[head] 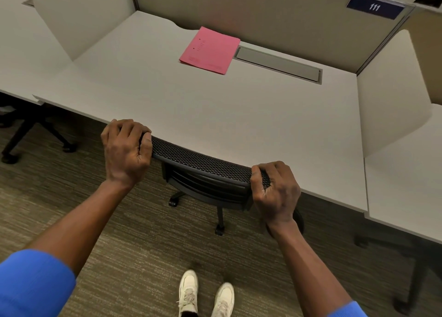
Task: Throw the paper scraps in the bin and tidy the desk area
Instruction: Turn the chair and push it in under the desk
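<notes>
A black mesh office chair (203,166) stands tucked under the front edge of the pale grey desk (215,106). My left hand (126,151) grips the left end of the chair's backrest top. My right hand (275,190) grips the right end. A pink folder (210,50) lies flat at the back of the desk, to the left of a grey cable tray lid (278,64). No paper scraps and no bin are in view.
Beige partition walls (263,13) enclose the desk at the back, with white side dividers (389,96) at left and right. A sign reading 111 (374,7) hangs top right. Another chair's base (28,135) stands on the carpet at left. My white shoes (205,292) are below.
</notes>
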